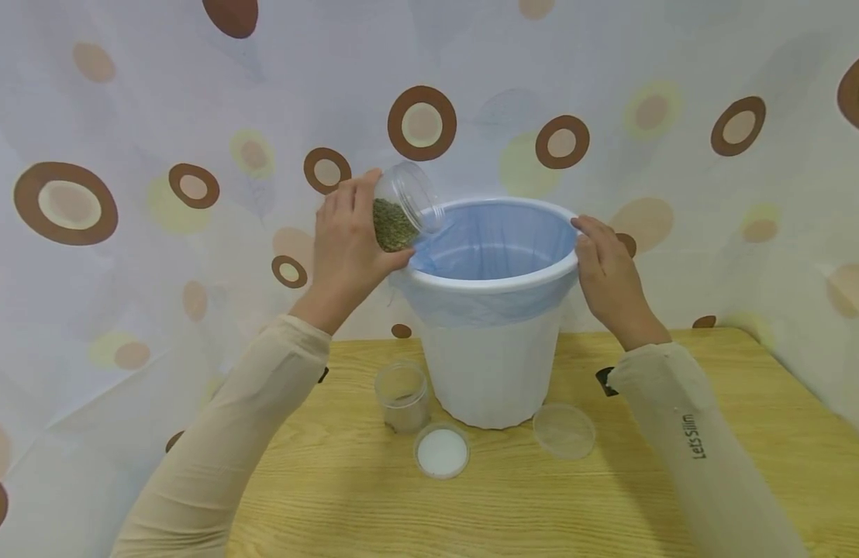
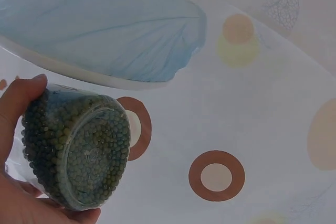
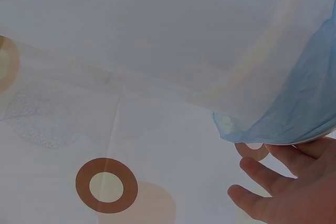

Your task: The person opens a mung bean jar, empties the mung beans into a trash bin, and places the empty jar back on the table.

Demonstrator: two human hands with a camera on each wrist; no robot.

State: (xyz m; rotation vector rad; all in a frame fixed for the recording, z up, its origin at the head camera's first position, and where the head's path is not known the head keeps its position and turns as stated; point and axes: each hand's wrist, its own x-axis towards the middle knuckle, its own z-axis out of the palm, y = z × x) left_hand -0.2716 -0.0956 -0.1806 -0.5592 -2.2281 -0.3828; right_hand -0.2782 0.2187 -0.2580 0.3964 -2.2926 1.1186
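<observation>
My left hand grips a clear plastic jar of green beans, tilted with its mouth toward the bin. The beans lie against its base and lower side, and the jar's mouth overlaps the left part of the bin's rim. The white bin stands upright on the table, lined with a blue bag folded over its rim. At the right side of that rim, my right hand touches the edge with fairly straight fingers; in the right wrist view some fingers spread free below it.
In front of the bin, on the wooden table, stand a clear open jar and a small round dish of white stuff. A clear round lid lies at the right. A patterned sheet hangs behind.
</observation>
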